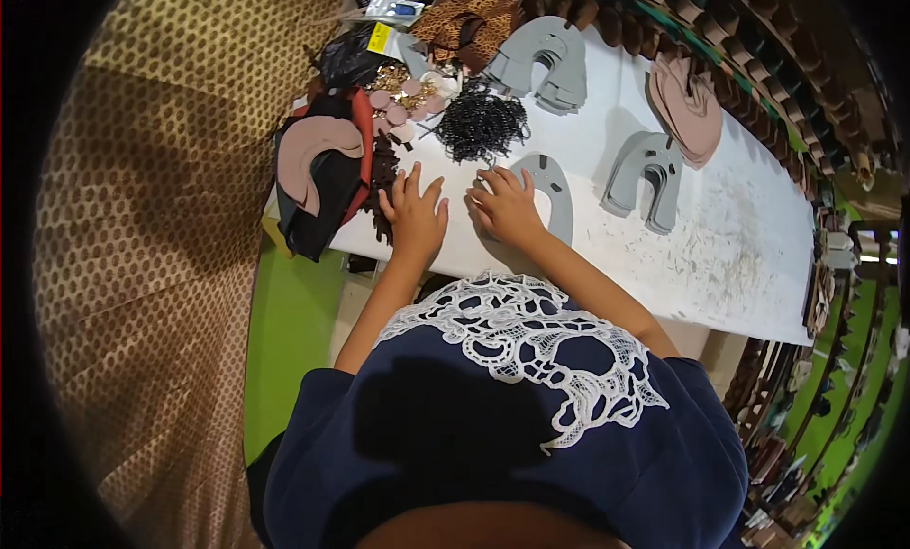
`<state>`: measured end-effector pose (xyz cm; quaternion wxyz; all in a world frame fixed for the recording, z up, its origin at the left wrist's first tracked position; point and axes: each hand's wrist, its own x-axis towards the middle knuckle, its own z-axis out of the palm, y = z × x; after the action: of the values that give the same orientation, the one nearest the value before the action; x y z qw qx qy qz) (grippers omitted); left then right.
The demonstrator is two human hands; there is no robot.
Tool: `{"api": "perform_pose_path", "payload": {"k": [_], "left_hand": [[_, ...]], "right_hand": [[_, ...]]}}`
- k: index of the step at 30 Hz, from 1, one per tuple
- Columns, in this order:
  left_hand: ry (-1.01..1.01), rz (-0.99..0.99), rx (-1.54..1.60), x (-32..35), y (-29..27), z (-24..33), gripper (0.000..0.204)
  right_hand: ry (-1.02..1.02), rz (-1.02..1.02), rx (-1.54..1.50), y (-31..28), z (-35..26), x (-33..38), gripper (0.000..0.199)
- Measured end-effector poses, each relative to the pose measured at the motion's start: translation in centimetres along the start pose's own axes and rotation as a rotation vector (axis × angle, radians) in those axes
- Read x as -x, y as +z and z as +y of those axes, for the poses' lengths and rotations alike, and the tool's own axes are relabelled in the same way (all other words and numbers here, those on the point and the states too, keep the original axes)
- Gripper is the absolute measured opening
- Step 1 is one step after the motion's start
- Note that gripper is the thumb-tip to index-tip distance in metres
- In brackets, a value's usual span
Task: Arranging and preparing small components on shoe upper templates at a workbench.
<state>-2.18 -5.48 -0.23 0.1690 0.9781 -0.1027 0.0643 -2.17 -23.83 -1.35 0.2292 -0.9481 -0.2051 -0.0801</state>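
Note:
My left hand (pixel 415 219) lies palm down with its fingers spread, beside a pile of dark brown strips (pixel 383 170) at the table's left edge. Palm down too, my right hand (pixel 508 208) has its fingers apart at the left side of a grey U-shaped piece (pixel 559 200), covering part of it. Small dark marks or tabs show on that piece. Ahead of both hands sits a heap of black beaded or chain-like pieces (pixel 482 122). Nothing shows in the grip of either hand.
Stacks of grey U-shaped pieces (pixel 646 181) and pink pieces (pixel 684 111) lie on the white table (pixel 749 255). At left are a pink curved piece (pixel 301 160) on black and red material, pink discs (pixel 381 100) and leopard-patterned material (pixel 464 26). Shelves of shoe-like forms (pixel 730 46) line the far right.

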Motion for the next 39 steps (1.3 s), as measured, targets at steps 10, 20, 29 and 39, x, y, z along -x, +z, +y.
{"api": "perform_pose_path", "payload": {"k": [10, 20, 29, 39], "left_hand": [[-0.174, 0.133, -0.056, 0.4, -1.7, -5.8, 0.035], [-0.134, 0.074, 0.036, 0.5, -2.1, -7.3, 0.034], [-0.108, 0.066, 0.080, -1.2, -2.3, -7.0, 0.033], [0.025, 0.081, 0.548, -3.3, -1.1, -4.4, 0.012]], "right_hand": [[-0.042, 0.065, -0.051, 5.6, -4.4, -6.8, 0.021], [0.127, -0.034, -0.083, 6.7, -6.0, -8.8, 0.015], [0.174, 0.069, -0.163, 6.4, -5.3, -9.0, 0.010], [0.276, 0.023, -0.522, 2.5, -2.6, -5.8, 0.015]]}}
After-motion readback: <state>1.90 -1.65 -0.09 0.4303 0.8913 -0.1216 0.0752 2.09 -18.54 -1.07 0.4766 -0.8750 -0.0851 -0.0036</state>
